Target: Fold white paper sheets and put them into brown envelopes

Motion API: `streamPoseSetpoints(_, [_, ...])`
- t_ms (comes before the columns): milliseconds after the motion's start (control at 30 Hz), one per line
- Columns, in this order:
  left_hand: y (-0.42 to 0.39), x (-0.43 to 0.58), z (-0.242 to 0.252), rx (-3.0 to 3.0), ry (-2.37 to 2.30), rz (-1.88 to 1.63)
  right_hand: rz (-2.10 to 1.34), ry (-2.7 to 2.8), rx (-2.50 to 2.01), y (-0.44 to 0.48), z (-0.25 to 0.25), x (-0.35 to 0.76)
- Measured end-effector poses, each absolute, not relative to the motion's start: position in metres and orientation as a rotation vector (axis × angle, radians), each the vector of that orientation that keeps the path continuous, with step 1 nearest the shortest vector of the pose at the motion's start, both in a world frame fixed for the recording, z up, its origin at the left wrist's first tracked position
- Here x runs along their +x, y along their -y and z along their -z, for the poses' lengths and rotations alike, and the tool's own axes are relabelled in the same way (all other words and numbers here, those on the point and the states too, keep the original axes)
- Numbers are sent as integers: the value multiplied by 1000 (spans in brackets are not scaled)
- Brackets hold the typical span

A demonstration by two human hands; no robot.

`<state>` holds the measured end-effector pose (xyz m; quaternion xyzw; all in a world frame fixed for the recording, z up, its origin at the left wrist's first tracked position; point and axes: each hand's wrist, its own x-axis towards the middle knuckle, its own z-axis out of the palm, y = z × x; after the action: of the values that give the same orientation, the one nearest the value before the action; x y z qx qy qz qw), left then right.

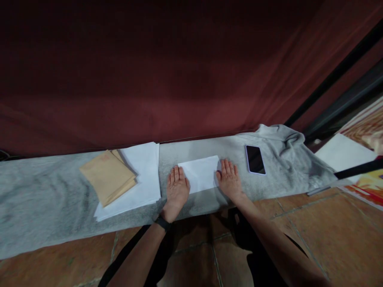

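A white sheet of paper [199, 174], its long side running left to right, lies on the grey cloth in front of me. At its left end my left hand [177, 187] rests flat, palm down, fingers stretched out and pointing away from me. My right hand [229, 180] lies the same way at the right end, fingers slightly spread. Neither hand grips anything. To the left is a stack of white paper [146, 175] with several brown envelopes [107, 175] on top. A phone [255, 159] with a dark screen and a pale purple case lies right of my right hand.
The grey cloth [44, 199] covers a long, narrow surface and bunches up at its right end. Behind it hangs a dark red curtain [167, 79]. Black bars [335, 75] slant at the right, near a printed board [365, 183]. Below is a brown tiled floor [323, 227].
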<state>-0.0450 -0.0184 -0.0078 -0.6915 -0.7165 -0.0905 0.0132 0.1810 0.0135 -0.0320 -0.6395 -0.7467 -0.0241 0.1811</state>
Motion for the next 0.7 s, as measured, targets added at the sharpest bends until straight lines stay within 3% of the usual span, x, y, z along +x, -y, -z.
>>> streamPoseSetpoints(233, [51,-12,18,-2557,1834,357,-97,2408,-1461,27,27,151])
streamPoseSetpoints(700, [53,-50,32,-2184,2079,473,40,2277,-1619,32,40,190])
